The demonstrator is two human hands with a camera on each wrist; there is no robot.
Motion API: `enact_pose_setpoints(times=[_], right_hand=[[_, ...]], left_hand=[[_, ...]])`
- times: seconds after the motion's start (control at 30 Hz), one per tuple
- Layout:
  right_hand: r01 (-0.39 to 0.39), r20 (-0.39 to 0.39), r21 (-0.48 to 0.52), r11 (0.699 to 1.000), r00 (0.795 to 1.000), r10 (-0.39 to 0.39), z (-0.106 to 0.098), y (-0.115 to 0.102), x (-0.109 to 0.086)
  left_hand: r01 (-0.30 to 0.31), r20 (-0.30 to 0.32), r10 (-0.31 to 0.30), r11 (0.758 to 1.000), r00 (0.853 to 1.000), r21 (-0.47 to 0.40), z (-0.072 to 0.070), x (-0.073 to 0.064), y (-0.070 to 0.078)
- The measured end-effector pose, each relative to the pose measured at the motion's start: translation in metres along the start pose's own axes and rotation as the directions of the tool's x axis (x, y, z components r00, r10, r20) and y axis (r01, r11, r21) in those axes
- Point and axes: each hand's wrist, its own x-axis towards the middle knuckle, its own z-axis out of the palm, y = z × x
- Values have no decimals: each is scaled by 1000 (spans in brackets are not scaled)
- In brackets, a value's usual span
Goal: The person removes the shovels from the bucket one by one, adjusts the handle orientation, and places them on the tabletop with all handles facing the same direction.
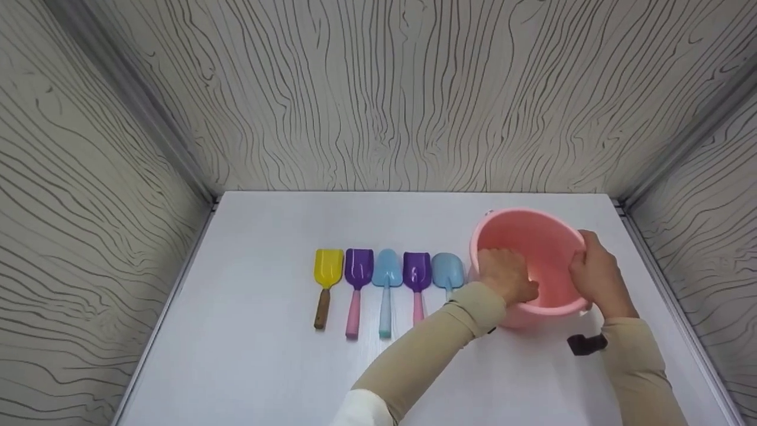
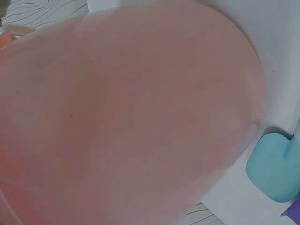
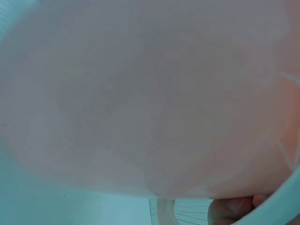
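A pink bucket (image 1: 535, 222) is at the right of the white table, its open mouth tipped towards the head camera. My right hand (image 1: 600, 275) grips its right rim, thumb inside and fingers outside; some fingertips (image 3: 229, 208) show below the wall in the right wrist view. My left hand (image 1: 505, 275) reaches over the near left rim into the bucket. Its fingers are mostly hidden, and I cannot tell whether they hold anything. Close to the bucket's left side lies a light blue toy shovel (image 1: 447, 270), its handle partly behind my left forearm.
Left of that shovel, a row of shovels lies side by side: purple (image 1: 417, 271), light blue (image 1: 387, 272), purple (image 1: 359, 267) and yellow (image 1: 328, 267). The white table (image 1: 248, 296) is enclosed by patterned panels (image 1: 366, 94) at the back and sides.
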Motion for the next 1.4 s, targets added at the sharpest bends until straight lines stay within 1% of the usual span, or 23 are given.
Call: enact_pose_setpoints(times=[0.2, 0.33, 0.43, 0.67, 0.77, 0.9, 1.0, 1.1, 1.17, 1.4], right_hand=[[0, -4, 9, 1000, 1000, 0, 0, -2, 2], [-2, -1, 5, 1000, 1000, 2, 0, -2, 1], [-7, -1, 3, 1000, 1000, 7, -1, -2, 1], [-8, 19, -4, 1000, 1000, 8, -1, -2, 1], [-5, 16, -20, 1000, 1000, 5, -1, -2, 1], [-9, 14, -18, 1000, 1000, 9, -1, -2, 1], [-18, 15, -14, 1000, 1000, 18, -2, -3, 1], [-26, 14, -9, 1000, 1000, 26, -3, -3, 0], [-29, 13, -11, 1000, 999, 29, -3, -4, 0], [-16, 11, -14, 1000, 1000, 16, -1, -3, -1]], left_hand=[[7, 35, -8, 1000, 999, 24, -3, 1, 0], [25, 69, -26, 999, 997, 28, -3, 1, 1], [23, 87, -27, 999, 996, 41, -4, 1, 3], [34, 117, -31, 999, 993, -22, -5, 4, 2], [27, 117, -25, 1000, 993, -16, -6, 5, 1], [23, 93, -20, 999, 995, -33, -6, 6, 0], [3, 86, 0, 1000, 996, -25, -4, 7, 0], [-33, 92, 31, 999, 995, 14, -3, 6, 0], [-46, 92, 42, 998, 995, 41, -2, 5, 0], [-48, 105, 40, 996, 994, 72, -1, 4, 0]])
